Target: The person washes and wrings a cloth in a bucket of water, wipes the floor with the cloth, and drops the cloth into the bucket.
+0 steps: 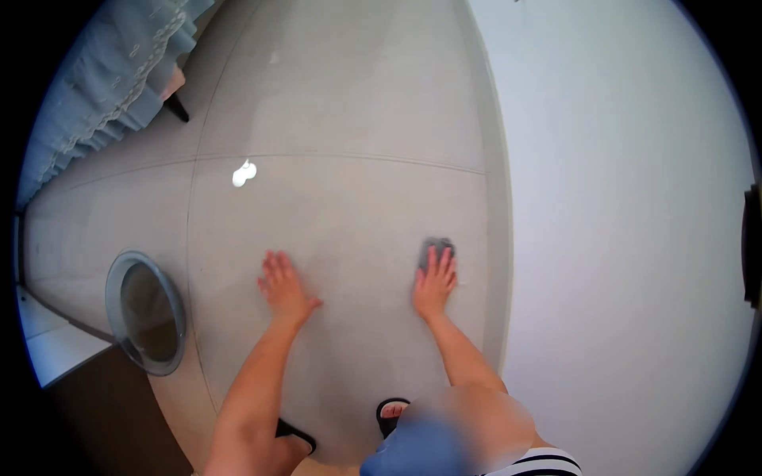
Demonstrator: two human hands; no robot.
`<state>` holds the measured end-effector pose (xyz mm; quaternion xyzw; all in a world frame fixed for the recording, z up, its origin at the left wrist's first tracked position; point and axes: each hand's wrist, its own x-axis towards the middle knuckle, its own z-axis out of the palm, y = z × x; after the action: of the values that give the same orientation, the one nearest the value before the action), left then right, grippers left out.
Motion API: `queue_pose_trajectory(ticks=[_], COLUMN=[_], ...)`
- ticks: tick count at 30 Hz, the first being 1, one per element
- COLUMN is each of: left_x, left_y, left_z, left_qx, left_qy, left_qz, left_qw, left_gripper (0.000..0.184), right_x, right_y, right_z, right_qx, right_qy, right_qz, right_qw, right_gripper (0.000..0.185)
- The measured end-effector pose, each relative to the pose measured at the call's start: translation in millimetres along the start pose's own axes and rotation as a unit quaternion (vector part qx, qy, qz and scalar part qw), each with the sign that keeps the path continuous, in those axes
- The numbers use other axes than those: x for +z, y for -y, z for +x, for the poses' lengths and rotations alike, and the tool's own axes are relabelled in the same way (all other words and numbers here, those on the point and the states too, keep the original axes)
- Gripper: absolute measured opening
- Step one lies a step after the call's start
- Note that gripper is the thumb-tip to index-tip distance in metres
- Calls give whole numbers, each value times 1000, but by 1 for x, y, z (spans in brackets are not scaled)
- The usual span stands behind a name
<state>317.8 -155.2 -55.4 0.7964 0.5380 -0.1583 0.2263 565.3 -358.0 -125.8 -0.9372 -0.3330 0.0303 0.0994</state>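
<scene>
My right hand (433,287) is pressed over a bunched dark grey cloth (436,243) on the floor near the wall. Its fingers lie along the top of the cloth, which is slightly blurred and sticks out past the fingertips. My left hand (284,292) is open and palm down, with fingers spread and nothing under them that shows. It lies on or just over the grey tiled floor (357,206); contact is hard to tell. To its left stands a round grey basin (116,292) holding murky, brownish water.
A white wall (603,238) with a baseboard (498,198) runs along the right. A light-blue ruffled fabric (103,87) hangs at upper left near a dark furniture leg (176,108). A bright reflection shows on the tiles. Dark furniture (103,412) stands at lower left. My sandalled feet are below.
</scene>
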Motion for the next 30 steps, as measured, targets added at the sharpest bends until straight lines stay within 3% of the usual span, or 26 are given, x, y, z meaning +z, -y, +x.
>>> queue_pose_trajectory(ticks=[2,5,6,7,9,10,12,14,16,17,18,20,22,24,25,27,29,30], left_x=[-1,3,7,10,14,13,1,-9,-8,-11,-14,-13,-10,-8,-8,-12,-12,-12], left_y=[7,17,18,19,23,23,25,47,75,87,102,118,124,129,129,126,128,129], left_z=[4,6,8,9,12,12,12,5,-1,-3,-5,-9,-10,-8,-9,-9,-11,-10], left_qx=[-16,-5,-2,0,-6,-7,15,13,4,-41,-84,-130,-130,-125,-121,-114,-113,-115], left_qy=[6,-6,-10,-14,-11,-10,15,-2,-55,-44,-32,-14,-8,-10,-10,-15,-8,-2], left_qz=[-7,-11,-3,5,1,-2,0,13,38,39,39,29,9,5,4,0,-3,-7], left_qw=[1000,1000,1000,1000,1000,1000,1000,1000,998,997,995,991,991,992,993,993,994,993], left_gripper=[140,146,147,148,149,149,147,147,148,149,151,153,154,155,155,155,155,155], right_x=[11,22,22,37,40,27,22,9,16,25,20,39,62,53,45,40,24,15], right_y=[-22,11,34,59,123,147,146,116,88,82,91,139,197,259,277,249,203,182], right_z=[47,138,153,149,104,72,-3,0,57,92,123,155,157,100,64,-6,-17,0], right_qx=[101,238,146,-6,-229,-319,-490,-556,-506,-389,-202,-18,-159,-331,-422,-577,-606,-570], right_qy=[-37,-21,-5,-45,-33,47,113,222,151,78,22,-86,-91,26,91,149,215,233], right_qz=[-20,-6,-9,-18,-19,-14,142,136,99,-9,8,-17,18,43,7,167,166,146], right_qw=[994,971,989,999,973,946,853,789,843,918,979,996,983,942,902,785,748,774], right_gripper=[70,70,69,68,65,61,56,53,54,56,56,56,56,56,56,58,58,58])
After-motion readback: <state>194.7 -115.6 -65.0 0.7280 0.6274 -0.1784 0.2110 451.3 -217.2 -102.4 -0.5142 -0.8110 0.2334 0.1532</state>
